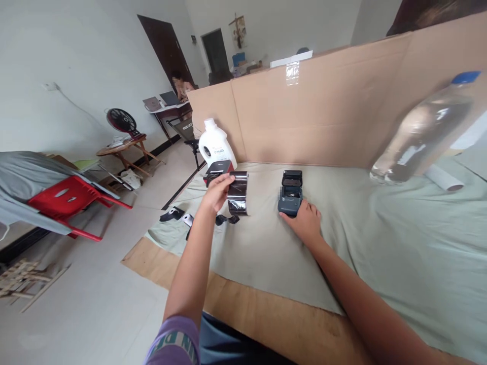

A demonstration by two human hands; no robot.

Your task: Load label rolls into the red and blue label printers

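My left hand pinches a glossy black strip that hangs down, bent, with light glinting off it. A dark, shiny curled piece lies on the cloth just below. My right hand is closed around the near right corner of a small dark device, which looks like a portable label printer. Its lid is flipped up at the back, and the inside is too small to make out. Left of my left forearm are a small white roll and a black object.
Behind my left hand stand a black-and-red box and a white jug. A cardboard wall runs along the back. To the right, a large clear bottle leans beside a white tube. Pale green cloth covers the wooden table.
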